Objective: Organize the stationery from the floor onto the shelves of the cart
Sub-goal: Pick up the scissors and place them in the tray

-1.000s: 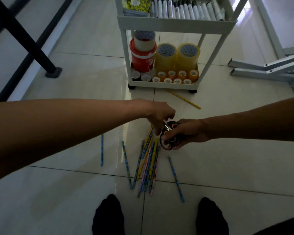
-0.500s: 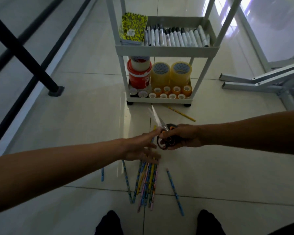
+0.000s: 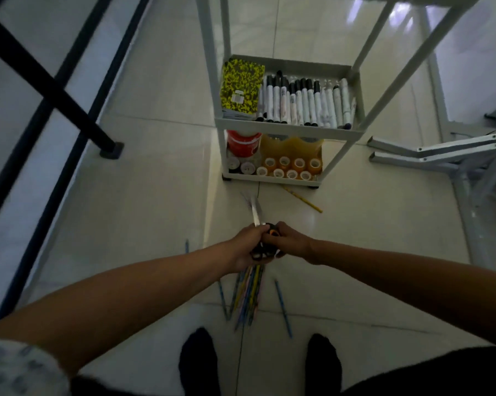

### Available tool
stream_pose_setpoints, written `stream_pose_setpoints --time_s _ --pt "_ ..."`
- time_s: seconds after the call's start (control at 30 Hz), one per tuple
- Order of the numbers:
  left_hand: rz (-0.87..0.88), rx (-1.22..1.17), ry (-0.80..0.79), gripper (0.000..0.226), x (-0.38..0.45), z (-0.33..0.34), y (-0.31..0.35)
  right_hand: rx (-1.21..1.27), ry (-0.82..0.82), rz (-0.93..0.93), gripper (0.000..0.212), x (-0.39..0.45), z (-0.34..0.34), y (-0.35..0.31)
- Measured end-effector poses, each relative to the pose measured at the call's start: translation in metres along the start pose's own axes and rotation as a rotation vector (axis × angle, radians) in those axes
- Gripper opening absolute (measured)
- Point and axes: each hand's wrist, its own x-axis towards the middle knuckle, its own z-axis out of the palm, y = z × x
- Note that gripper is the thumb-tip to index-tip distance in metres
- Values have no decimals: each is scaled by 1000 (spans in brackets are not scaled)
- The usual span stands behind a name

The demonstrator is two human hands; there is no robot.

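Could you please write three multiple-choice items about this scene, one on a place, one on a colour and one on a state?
1. Where do the white markers with black caps lie?
A. on the cart's middle shelf
B. on the floor
C. on the cart's bottom shelf

2. What colour is the lone pencil on the floor tiles just in front of the white metal cart?
A. red
B. yellow
C. green

3. How are the black-handled scissors held?
A. by neither hand
B. by the left hand only
C. by both hands

Answers: 1 A, they lie in a row beside the yellow patterned notebook. 2 B, it is plainly yellow. 3 C, the left hand and right hand both grip the handles.
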Motion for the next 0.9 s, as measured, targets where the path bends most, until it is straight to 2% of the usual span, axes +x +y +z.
stream_pose_setpoints --time_s 0.07,0.13,0.3,0.5,0.73,0.9 --pt "-32 3 33 24 -36 5 6 -32 12 32 52 -26 7 -17" --pt "-51 24 49 24 -77 11 16 -17 30 44 54 -57 16 -39" --pt "-30 195 59 15 -194 35 51 69 166 53 33 -151 29 -108" --pt "1 286 78 18 -339 71 101 23 236 51 30 -277 9 -221" --pt "74 169 96 18 -504 114 166 -27 357 -11 28 -415 -12 -365" --pt "90 85 96 29 -599 130 199 -20 420 -20 31 -485 -21 -439"
